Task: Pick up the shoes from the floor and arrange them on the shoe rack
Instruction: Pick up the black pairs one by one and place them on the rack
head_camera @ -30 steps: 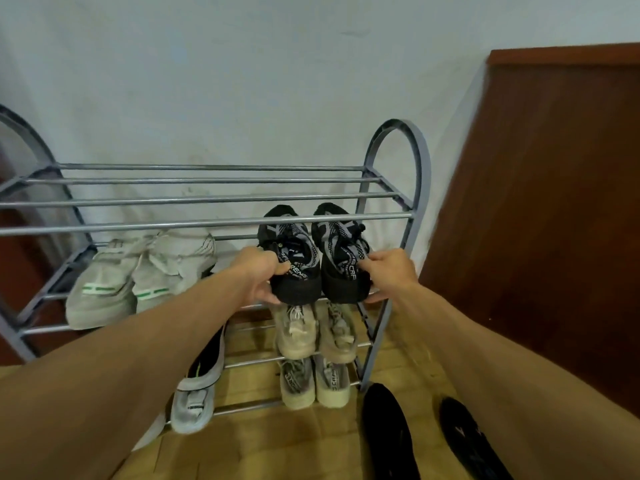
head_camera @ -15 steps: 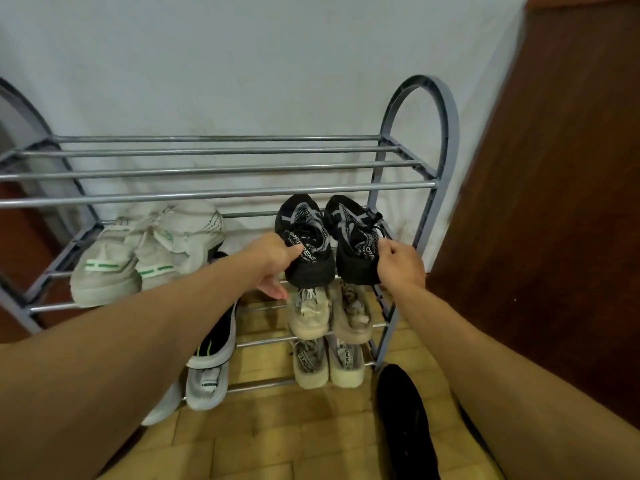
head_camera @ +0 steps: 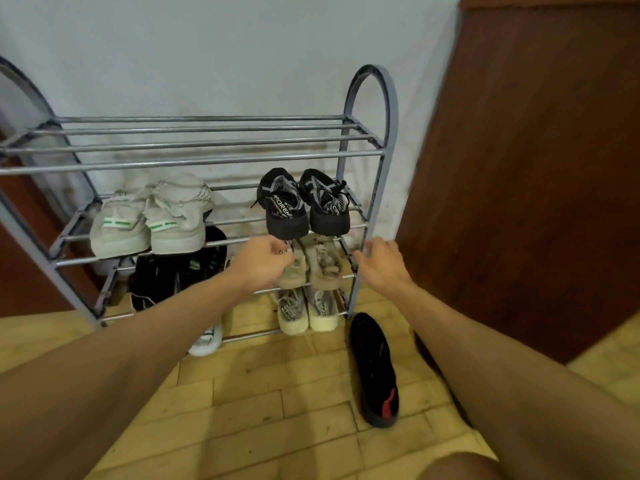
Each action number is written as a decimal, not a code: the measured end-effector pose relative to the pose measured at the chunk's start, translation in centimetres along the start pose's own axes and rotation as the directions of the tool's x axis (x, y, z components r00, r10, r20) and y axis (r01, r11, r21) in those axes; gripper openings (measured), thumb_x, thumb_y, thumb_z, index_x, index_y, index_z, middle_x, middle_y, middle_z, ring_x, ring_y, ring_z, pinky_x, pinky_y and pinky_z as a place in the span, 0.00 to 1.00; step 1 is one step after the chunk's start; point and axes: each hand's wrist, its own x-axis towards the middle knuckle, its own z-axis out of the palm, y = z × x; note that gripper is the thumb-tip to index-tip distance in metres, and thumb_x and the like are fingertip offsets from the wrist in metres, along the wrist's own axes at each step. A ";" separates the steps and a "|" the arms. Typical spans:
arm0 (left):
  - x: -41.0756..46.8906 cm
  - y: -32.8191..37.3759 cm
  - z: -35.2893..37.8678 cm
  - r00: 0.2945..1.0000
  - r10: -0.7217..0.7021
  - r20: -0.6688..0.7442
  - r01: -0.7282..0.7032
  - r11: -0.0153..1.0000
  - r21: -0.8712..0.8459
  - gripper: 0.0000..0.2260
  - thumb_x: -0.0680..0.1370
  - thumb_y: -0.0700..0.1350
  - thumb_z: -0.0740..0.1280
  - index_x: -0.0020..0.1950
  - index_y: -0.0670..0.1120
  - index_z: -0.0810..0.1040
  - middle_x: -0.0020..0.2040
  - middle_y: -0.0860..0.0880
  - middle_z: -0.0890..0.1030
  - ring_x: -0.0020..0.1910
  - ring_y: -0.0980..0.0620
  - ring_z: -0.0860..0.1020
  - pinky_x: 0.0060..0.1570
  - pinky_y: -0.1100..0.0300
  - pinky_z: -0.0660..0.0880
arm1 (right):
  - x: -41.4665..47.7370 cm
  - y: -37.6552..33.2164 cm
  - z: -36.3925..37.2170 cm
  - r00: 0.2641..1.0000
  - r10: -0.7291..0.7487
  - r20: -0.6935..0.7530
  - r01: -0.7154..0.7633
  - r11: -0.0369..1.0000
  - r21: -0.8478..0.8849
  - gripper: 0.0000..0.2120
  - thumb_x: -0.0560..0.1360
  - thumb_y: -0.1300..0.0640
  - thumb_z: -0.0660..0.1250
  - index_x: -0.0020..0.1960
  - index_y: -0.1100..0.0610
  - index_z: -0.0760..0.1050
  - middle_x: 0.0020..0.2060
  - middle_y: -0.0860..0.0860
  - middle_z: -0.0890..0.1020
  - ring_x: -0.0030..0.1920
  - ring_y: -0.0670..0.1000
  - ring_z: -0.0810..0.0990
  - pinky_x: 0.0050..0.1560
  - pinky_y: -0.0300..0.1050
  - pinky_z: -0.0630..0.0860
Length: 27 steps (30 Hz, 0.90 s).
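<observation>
A pair of black knit shoes (head_camera: 304, 206) stands heels-out on the second shelf of the grey metal shoe rack (head_camera: 372, 133), at its right end. My left hand (head_camera: 263, 261) hovers just below and in front of them, fingers loosely curled, holding nothing. My right hand (head_camera: 379, 263) is beside the rack's right post, fingers relaxed and empty. One black shoe with a red heel mark (head_camera: 374, 368) lies on the wooden floor to the right of the rack.
White shoes with green stripes (head_camera: 149, 223) sit on the second shelf's left side. Beige shoes (head_camera: 315, 265) and pale grey shoes (head_camera: 308, 310) fill the lower shelves on the right, dark shoes (head_camera: 180, 271) the left. The top shelf holds nothing. A brown wooden door (head_camera: 536, 168) stands at right.
Both hands have let go of the black knit shoes, which now rest on the second shelf, and have drawn back and down towards me.
</observation>
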 end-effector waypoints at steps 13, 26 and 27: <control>-2.1 6.3 9.8 0.931 -0.045 0.363 -0.056 0.963 0.262 0.09 0.77 0.42 0.61 0.37 0.43 0.69 0.33 0.45 0.67 0.31 0.48 0.67 0.34 0.58 0.65 | -2.7 11.4 -0.3 0.922 0.202 0.329 -0.168 0.977 -0.130 0.25 0.80 0.49 0.58 0.74 0.59 0.64 0.68 0.59 0.72 0.67 0.58 0.71 0.64 0.48 0.70; 4.3 -1.7 19.1 0.861 -0.161 0.482 0.005 0.951 0.310 0.10 0.77 0.49 0.64 0.52 0.44 0.80 0.50 0.50 0.76 0.48 0.54 0.72 0.49 0.61 0.66 | -0.9 21.2 9.1 0.860 0.378 0.344 -0.338 0.925 -0.173 0.25 0.79 0.52 0.59 0.72 0.62 0.62 0.70 0.63 0.64 0.71 0.64 0.63 0.68 0.55 0.64; 4.5 -2.8 19.3 0.855 -0.165 0.491 -0.017 0.939 0.344 0.10 0.77 0.49 0.64 0.52 0.46 0.80 0.50 0.51 0.76 0.47 0.55 0.73 0.48 0.61 0.67 | -1.0 21.8 10.1 0.849 0.386 0.360 -0.354 0.922 -0.154 0.25 0.80 0.51 0.58 0.72 0.63 0.61 0.70 0.63 0.65 0.70 0.64 0.64 0.68 0.55 0.65</control>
